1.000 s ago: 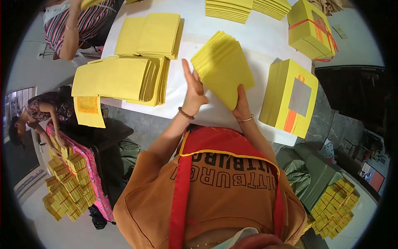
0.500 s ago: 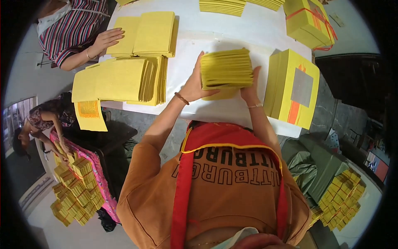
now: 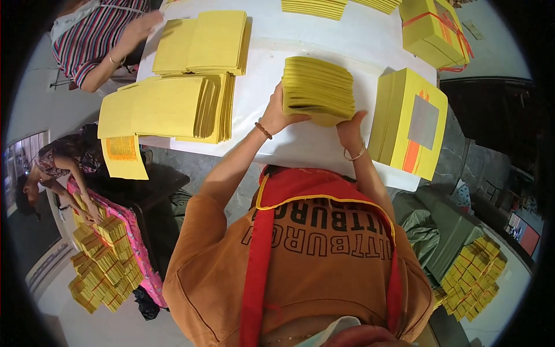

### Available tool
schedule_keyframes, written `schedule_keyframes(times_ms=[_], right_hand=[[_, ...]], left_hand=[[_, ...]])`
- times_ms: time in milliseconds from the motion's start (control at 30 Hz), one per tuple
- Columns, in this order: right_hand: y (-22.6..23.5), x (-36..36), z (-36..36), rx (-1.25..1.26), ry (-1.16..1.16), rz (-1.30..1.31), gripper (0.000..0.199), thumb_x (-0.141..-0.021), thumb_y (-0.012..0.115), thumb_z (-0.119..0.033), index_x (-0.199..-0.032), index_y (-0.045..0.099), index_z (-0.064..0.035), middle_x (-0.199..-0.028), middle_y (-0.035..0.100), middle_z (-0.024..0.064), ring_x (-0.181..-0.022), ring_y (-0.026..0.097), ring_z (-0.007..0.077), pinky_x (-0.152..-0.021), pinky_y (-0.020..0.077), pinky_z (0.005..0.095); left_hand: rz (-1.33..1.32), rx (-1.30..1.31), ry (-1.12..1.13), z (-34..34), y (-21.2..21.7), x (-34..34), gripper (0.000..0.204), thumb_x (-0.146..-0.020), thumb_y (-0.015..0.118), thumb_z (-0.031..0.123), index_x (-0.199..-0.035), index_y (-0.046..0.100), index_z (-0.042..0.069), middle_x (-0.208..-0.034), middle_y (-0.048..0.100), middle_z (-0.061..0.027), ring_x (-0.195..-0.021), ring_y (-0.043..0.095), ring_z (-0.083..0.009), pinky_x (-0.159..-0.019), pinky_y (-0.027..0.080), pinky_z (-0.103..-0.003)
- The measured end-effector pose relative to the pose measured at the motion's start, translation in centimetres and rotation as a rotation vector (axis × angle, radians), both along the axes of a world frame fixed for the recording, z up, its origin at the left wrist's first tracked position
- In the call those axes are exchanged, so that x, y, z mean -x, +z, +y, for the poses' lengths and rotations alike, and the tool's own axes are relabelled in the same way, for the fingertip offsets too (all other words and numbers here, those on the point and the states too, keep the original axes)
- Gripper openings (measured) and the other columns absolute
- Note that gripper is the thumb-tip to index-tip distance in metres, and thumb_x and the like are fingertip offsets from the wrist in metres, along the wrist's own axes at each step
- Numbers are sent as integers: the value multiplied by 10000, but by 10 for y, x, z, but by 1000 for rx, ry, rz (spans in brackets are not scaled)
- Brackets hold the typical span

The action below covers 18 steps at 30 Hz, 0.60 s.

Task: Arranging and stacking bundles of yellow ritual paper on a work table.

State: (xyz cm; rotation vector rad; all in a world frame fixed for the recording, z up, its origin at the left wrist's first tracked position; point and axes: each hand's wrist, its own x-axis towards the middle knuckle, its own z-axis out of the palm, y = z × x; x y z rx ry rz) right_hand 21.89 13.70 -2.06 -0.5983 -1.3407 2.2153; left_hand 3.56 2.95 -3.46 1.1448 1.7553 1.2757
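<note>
Over the white table [image 3: 260,110] I hold a thick stack of yellow paper sheets [image 3: 318,87], its layered edges facing me. My left hand [image 3: 278,113] is closed round the stack's left side, with the thumb along its near lower edge. At the lower right corner, my right hand [image 3: 351,130] grips the stack, its thumb up beside it; the other fingers are hidden. To the right lies a yellow paper block [image 3: 399,121] with a grey rectangle and an orange strip on its face. Left of my hands are loose piles of yellow sheets [image 3: 156,110].
Another person's hand [image 3: 139,29] is raised at the far left, near more yellow sheets [image 3: 202,43]. A tied yellow bundle [image 3: 430,34] sits at the far right. On the left, another person handles bundles [image 3: 110,260] beside pink cloth; more bundles [image 3: 474,277] lie at lower right.
The stack in my hands has tilted, and its layers now bow. My right hand has slid down to its lower corner. The far-left person's hand has lifted off the sheets.
</note>
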Motion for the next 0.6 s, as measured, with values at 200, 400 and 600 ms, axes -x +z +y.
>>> schedule_keyframes(times_ms=[200,400,600], right_hand=[[39,12,-17,-479,23,-53,1098,-680,738,-454,-1443,29,-106,-1407,276,101,-1284,304,224,-1072,231,383],[-11,9,4,-655,35,-453,1001,-575,856,-110,-1314,185,-45,-1210,457,103,-1137,450,210,-969,387,351],[-1,2,-2,-341,17,-340,907,-565,863,-109,-1229,254,-11,-1171,482,101,-1078,494,190,-928,420,330]], left_hand=[[-125,-45,-98,-7,6,12,865,-600,833,200,-1285,330,35,-1182,508,-131,-1068,524,-253,-885,447,-350],[798,132,-265,-4,4,6,930,-627,775,415,-1334,286,58,-1238,455,-153,-1215,395,-257,-990,305,-382],[340,-44,-241,-12,40,2,1303,-428,903,376,-1399,120,0,-1323,340,-202,-1254,316,-342,-1052,221,-433]])
